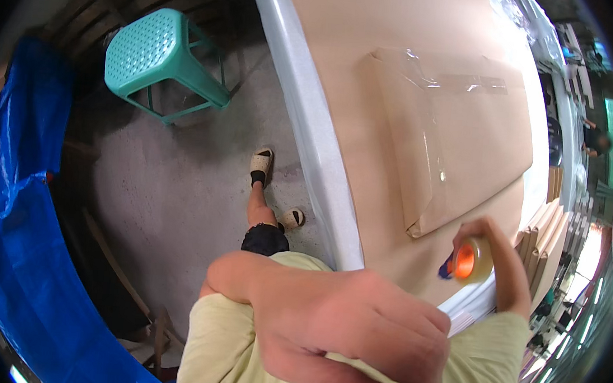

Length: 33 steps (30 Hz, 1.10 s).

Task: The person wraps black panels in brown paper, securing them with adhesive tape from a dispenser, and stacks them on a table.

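Observation:
Close to the camera, my left hand (353,332) is raised with its fingers curled in. Whatever its fingertips may hold is hidden. Over the near right part of the table, my right hand (482,233) grips a tape dispenser (465,261) with an orange core, a yellowish clear roll and a dark blue end. Just beyond that hand lies a flat package (469,139) wrapped in brown paper, with strips of clear tape along its far side and left edge. Beneath it a large brown paper sheet (353,58) covers the table.
White covering (293,82) wraps the table's left edge. A green plastic stool (145,49) stands on the floor at the far left, and a blue tarp (14,240) hangs nearer. Brown flat packages (544,235) stand stacked at the right. Another person (597,141) is far right.

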{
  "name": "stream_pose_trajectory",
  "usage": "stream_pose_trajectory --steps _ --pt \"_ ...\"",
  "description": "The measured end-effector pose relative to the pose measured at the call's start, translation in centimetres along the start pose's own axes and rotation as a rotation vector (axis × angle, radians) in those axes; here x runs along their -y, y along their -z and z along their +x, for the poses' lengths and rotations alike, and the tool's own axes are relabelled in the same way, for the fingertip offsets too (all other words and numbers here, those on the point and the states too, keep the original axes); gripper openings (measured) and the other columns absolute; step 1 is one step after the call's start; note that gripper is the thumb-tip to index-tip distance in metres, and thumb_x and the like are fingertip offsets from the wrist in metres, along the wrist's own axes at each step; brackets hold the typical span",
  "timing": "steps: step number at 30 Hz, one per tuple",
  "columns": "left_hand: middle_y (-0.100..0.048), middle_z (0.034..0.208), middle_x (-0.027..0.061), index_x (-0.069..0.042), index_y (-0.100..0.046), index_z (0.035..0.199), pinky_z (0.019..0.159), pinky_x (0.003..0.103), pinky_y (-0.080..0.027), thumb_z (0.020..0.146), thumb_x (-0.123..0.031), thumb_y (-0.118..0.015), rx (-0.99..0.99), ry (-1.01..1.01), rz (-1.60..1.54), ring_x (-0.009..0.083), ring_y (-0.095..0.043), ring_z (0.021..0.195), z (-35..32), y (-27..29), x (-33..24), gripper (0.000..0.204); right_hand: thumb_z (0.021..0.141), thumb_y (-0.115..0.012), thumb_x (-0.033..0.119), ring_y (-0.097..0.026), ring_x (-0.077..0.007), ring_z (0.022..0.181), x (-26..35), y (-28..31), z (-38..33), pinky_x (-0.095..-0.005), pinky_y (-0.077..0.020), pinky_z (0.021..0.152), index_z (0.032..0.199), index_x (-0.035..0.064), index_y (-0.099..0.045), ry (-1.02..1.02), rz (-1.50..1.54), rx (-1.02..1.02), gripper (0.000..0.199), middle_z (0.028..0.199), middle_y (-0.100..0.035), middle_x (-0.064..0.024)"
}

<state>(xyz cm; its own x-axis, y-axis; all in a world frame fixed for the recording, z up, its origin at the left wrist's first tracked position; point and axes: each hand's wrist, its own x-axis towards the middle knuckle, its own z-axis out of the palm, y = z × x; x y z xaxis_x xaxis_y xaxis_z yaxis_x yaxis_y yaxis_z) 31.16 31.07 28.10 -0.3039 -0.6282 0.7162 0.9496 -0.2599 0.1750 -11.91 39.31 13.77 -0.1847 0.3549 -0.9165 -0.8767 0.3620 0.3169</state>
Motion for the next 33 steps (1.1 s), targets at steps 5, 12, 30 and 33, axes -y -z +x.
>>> stream_pose_trajectory --steps 5,12,30,33 --pt "-0.062 0.084 0.0082 0.001 -0.061 0.09 0.061 0.03 -0.046 0.08 -0.024 -0.068 0.135 0.319 -0.147 0.0216 -0.06 0.072 0.6 0.1 -2.2 0.027 0.064 -0.063 0.016 -0.06 -0.0133 0.071 -6.2 -11.3 -0.9 -0.0259 -0.0491 0.065 0.089 -0.0009 -0.069 0.402 0.459 -0.104 0.031 0.085 -0.066 -0.0107" --pt "-0.06 0.078 0.009 0.001 -0.053 0.1 0.057 0.028 -0.045 0.085 -0.014 -0.055 0.02 0.359 0.02 0.0177 -0.058 0.066 0.2 -1.6 1.3 0.02 0.068 -0.056 0.022 -0.052 -0.0152 0.05 -2.5 -30.1 1.4 -0.0246 -0.044 0.043 0.092 -0.0028 -0.057 0.969 2.031 -0.864 0.034 0.065 -0.057 -0.0118" --pt "-0.055 0.066 -0.0005 -0.002 -0.056 0.071 0.057 0.024 -0.041 0.068 -0.016 -0.079 -1.163 0.069 1.522 0.0085 -0.047 0.06 -8.1 24.4 -1.0 0.027 0.086 -0.052 0.047 -0.055 -0.0203 0.102 2.4 -27.4 3.4 -0.0347 -0.0439 0.088 0.124 0.0013 -0.046 0.018 1.522 -1.972 0.06 0.112 -0.056 -0.0131" --pt "-0.056 0.074 0.0019 -0.003 -0.056 0.076 0.06 0.025 -0.041 0.061 -0.011 -0.082 -0.717 0.213 1.559 0.012 -0.05 0.067 -2.4 20.8 0.2 0.031 0.084 -0.055 0.049 -0.058 -0.0159 0.094 10.6 -19.2 -5.3 -0.0274 -0.0469 0.076 0.126 0.0001 -0.046 0.667 1.829 -1.77 0.065 0.108 -0.058 -0.0107"
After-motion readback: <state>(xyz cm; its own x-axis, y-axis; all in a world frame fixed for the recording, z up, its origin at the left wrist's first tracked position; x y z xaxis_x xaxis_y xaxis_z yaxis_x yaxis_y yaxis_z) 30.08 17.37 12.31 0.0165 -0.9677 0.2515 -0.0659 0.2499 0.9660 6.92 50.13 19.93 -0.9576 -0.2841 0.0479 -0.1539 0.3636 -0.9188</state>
